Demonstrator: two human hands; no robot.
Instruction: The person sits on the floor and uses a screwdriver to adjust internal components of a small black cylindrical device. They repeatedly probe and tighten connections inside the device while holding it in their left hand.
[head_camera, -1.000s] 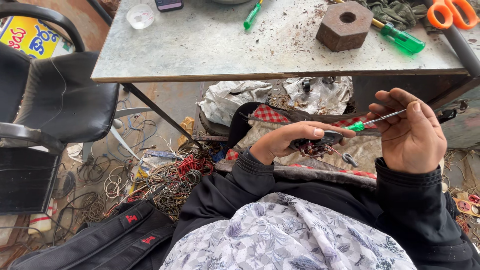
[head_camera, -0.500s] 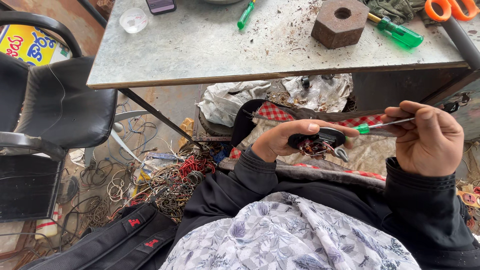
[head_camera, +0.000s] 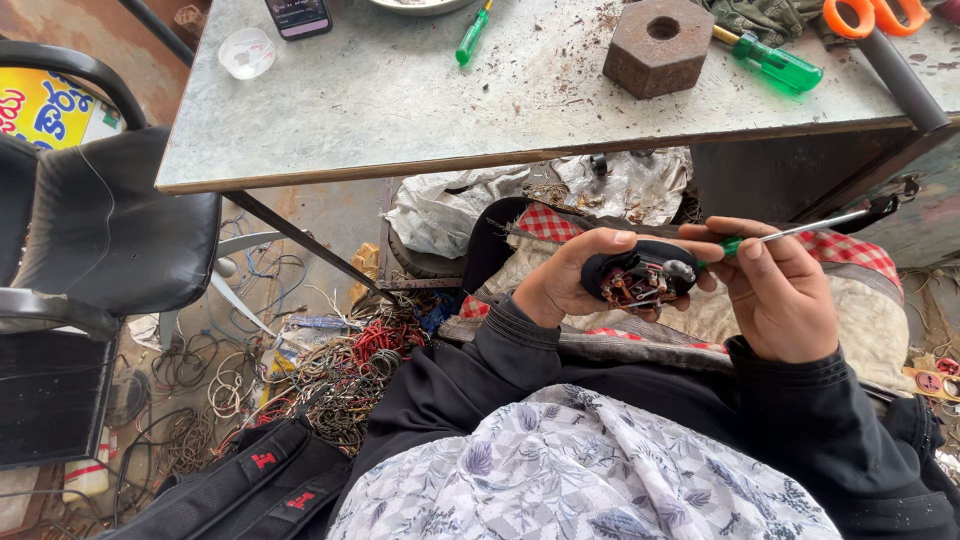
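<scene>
Three screwdrivers: one thin-shafted in the right hand, two green-handled on the desk, a small one and a larger one. One black switch unit in the left hand. One rusty hexagonal nut, one phone, one orange-handled scissors, one clear lid, one black chair.

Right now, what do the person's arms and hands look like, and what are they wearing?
Both hands, the left hand and the right hand, are bare: no gloves, rings or watch visible. Both arms wear long black sleeves ending at the wrists, with folded cuffs. A grey-and-white floral cloth drapes the chest below.
</scene>
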